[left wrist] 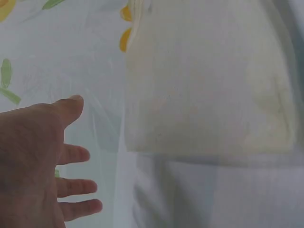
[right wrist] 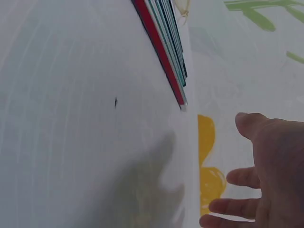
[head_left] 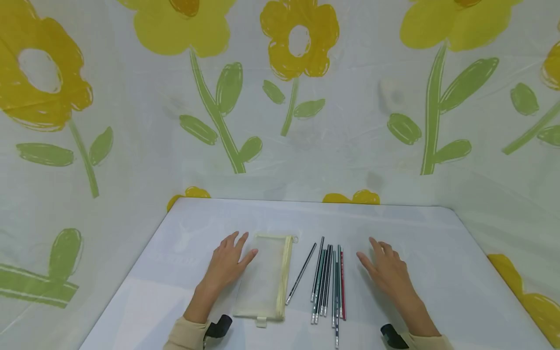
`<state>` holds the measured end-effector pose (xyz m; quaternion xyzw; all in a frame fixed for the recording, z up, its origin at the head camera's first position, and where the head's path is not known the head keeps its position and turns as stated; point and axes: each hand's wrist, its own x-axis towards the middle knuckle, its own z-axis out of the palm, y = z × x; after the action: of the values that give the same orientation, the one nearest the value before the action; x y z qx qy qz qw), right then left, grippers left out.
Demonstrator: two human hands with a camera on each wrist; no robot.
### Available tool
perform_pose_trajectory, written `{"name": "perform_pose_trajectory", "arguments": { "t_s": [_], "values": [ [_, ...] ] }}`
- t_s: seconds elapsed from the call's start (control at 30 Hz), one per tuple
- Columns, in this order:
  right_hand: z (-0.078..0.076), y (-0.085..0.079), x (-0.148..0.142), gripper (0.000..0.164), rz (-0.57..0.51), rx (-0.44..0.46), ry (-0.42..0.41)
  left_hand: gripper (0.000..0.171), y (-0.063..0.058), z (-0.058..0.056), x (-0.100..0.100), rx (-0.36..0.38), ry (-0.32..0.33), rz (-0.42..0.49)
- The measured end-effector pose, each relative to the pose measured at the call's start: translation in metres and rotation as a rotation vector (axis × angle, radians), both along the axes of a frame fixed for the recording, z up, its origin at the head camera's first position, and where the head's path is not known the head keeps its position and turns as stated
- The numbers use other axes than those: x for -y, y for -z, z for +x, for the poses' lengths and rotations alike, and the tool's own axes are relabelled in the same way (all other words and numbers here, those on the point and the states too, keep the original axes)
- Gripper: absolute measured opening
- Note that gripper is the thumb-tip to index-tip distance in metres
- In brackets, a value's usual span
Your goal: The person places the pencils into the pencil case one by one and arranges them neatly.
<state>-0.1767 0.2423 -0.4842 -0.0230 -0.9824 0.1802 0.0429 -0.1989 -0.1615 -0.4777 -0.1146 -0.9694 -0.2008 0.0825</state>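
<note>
One bare left hand (head_left: 226, 265) is hovering over the left edge of a pale yellow, see-through rectangular pouch (head_left: 261, 277), its fingers spreading loosely and gripping nothing. In the head view its thumb is overlapping the pouch, while in the left wrist view the thumb and the pouch are showing a gap between them. The pouch is lying flat on a white table (head_left: 420, 233), its yellow zipper strip (head_left: 285, 277) running along the right side, a small ring (head_left: 295, 239) sitting at the strip's far end and a short fabric tab (head_left: 261, 322) sticking out of the near edge.

Just right of the pouch, one slim dark pencil (head_left: 301, 273) is lying aslant, apart from a loose row of black and teal-green pencils (head_left: 325, 282). One red pencil (head_left: 343, 287) is forming the row's right edge.

A bare right hand (head_left: 388, 267) is hovering to the right of that row, apart from the red pencil, its fingers extending and holding nothing. Beige sleeves (head_left: 185, 334) are covering both forearms near the lower edge. Behind the table, white sheeting printed with yellow flowers and green leaves (head_left: 341, 160) is hanging.
</note>
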Motion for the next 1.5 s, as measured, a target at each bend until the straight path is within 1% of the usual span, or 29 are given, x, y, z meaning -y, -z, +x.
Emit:
{"name": "perform_pose_trajectory", "arguments": {
  "t_s": [0.13,0.27,0.4,0.5,0.63,0.7,0.77,0.93,1.13,1.33,1.4,1.5],
  "values": [
    [-0.001,0.001,0.009,0.076,-0.039,-0.004,0.036,0.057,-0.002,0.0,-0.012,0.003,0.012,0.015],
    [-0.003,0.001,0.019,0.073,-0.073,0.007,0.063,0.053,-0.003,-0.001,-0.022,-0.006,0.006,0.04],
    [-0.004,0.001,0.027,0.065,-0.115,0.026,0.078,0.055,-0.003,-0.003,-0.033,-0.008,-0.003,0.077],
    [-0.005,-0.001,0.032,0.059,-0.162,0.041,0.083,0.058,-0.006,-0.004,-0.04,0.007,0.013,0.103],
    [-0.007,-0.004,0.037,0.054,-0.226,0.073,0.072,0.063,-0.009,-0.006,-0.049,0.053,0.038,0.149],
    [-0.007,-0.004,0.039,0.054,-0.258,0.093,0.066,0.064,-0.009,-0.008,-0.052,0.081,0.04,0.17],
    [-0.008,-0.005,0.041,0.054,-0.293,0.118,0.056,0.065,-0.009,-0.009,-0.056,0.104,0.047,0.182],
    [-0.008,-0.009,0.048,0.056,-0.359,0.187,0.066,0.067,-0.01,-0.011,-0.064,0.16,0.083,0.197],
    [-0.009,-0.012,0.052,0.055,-0.358,0.229,0.057,0.073,-0.009,-0.011,-0.075,0.226,0.111,0.191],
    [-0.01,-0.013,0.052,0.057,-0.381,0.247,0.05,0.082,-0.013,-0.012,-0.083,0.343,0.14,0.213],
    [-0.011,-0.012,0.052,0.057,-0.396,0.255,0.049,0.082,-0.013,-0.012,-0.084,0.354,0.137,0.211],
    [-0.011,-0.011,0.051,0.058,-0.397,0.255,0.048,0.079,-0.013,-0.012,-0.085,0.352,0.135,0.215]
  ]
}}
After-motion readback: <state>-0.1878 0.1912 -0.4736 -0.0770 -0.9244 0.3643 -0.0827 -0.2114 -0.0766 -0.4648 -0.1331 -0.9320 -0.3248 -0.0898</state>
